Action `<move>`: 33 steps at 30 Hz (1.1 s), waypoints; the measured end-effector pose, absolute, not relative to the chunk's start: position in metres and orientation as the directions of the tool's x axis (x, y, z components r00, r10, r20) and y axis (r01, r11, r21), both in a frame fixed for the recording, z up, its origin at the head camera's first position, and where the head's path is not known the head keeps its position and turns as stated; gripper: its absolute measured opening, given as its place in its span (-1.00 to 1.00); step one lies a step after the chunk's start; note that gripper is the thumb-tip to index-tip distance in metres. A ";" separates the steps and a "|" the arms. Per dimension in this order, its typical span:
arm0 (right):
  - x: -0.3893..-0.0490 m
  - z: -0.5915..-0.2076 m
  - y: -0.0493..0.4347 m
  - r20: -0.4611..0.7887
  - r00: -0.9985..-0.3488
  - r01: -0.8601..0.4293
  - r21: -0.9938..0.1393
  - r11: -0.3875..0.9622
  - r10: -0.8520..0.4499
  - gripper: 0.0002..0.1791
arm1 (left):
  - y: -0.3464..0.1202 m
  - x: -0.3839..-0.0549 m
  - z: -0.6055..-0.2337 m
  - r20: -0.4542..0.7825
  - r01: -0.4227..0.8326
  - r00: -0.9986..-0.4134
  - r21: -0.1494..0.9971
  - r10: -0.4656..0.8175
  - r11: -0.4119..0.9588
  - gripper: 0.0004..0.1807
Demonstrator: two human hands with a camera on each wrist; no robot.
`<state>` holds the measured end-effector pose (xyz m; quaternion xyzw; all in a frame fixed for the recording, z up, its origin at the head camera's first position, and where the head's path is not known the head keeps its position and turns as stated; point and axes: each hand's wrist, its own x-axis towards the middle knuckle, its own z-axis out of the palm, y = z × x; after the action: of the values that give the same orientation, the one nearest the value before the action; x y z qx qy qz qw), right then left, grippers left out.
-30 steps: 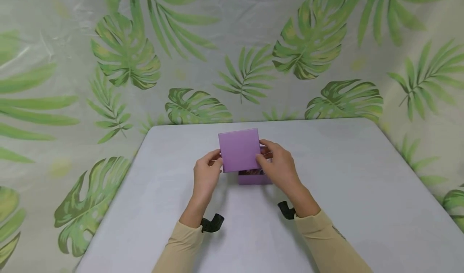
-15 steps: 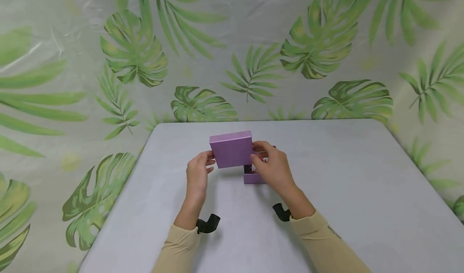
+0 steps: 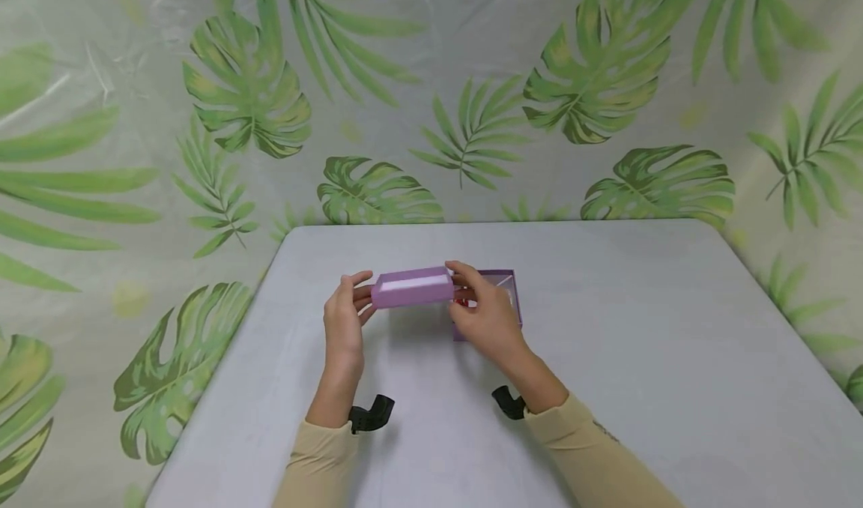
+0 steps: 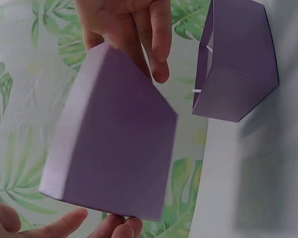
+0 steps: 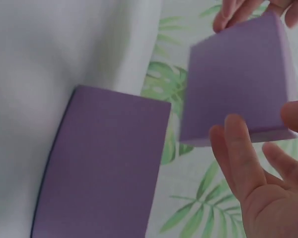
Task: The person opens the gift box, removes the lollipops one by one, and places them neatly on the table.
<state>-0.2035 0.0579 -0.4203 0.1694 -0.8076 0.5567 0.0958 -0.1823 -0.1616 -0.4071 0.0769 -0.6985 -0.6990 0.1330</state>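
A shallow purple box lid (image 3: 413, 288) is held above the table, tilted so that its pale inside shows in the head view. My left hand (image 3: 344, 324) holds the lid's left end by the fingertips; these fingertips meet its lower edge in the left wrist view. The right hand (image 3: 488, 313) grips the opposite end, with a finger (image 5: 236, 126) and thumb close against the lid in the right wrist view. Behind the right hand stands the matching purple box (image 3: 518, 298), uncovered. A bit of red shows inside; most of the contents are hidden by that hand.
The box and both hands are over a white-covered table (image 3: 640, 358). A leaf-patterned sheet (image 3: 465, 81) hangs along its back edge. Black curved pieces (image 3: 374, 414) are strapped at both wrists.
The lid has moved left and lower and has tipped from showing its flat outer face to showing its inside. Both hands have gone left with it, uncovering more of the box.
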 end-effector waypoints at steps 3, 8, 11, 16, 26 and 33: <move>-0.202 -0.423 0.054 0.325 -0.928 -0.370 -0.867 0.334 -0.184 -0.30 | -0.164 -0.182 -0.408 0.069 0.068 -0.949 0.998 -0.309 0.014 -0.31; -0.199 -0.430 0.043 0.285 -0.936 -0.346 -0.858 0.380 -0.208 -0.28 | -0.169 -0.183 -0.412 0.050 0.046 -0.938 0.999 -0.343 0.020 -0.42; -0.197 -0.434 0.035 0.246 -0.940 -0.324 -0.859 0.397 -0.236 -0.27 | -0.174 -0.184 -0.417 0.043 0.029 -0.930 0.999 -0.364 0.045 -0.48; -0.194 -0.441 0.022 0.174 -0.931 -0.311 -0.838 0.448 -0.320 -0.27 | -0.181 -0.186 -0.427 0.012 -0.025 -0.912 0.996 -0.409 0.086 -0.54; -0.194 -0.461 0.004 0.134 -0.909 -0.335 -0.799 0.500 -0.394 -0.27 | -0.192 -0.189 -0.449 -0.057 -0.128 -0.893 0.983 -0.446 0.131 -0.53; -0.196 -0.471 -0.001 0.089 -0.910 -0.307 -0.800 0.515 -0.405 -0.27 | -0.196 -0.192 -0.461 -0.070 -0.151 -0.886 0.978 -0.458 0.144 -0.51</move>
<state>-0.1955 -0.0008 -0.4711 0.2050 -0.8686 0.4479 -0.0546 -0.1916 -0.1957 -0.4613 0.2041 -0.7461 -0.6217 0.1234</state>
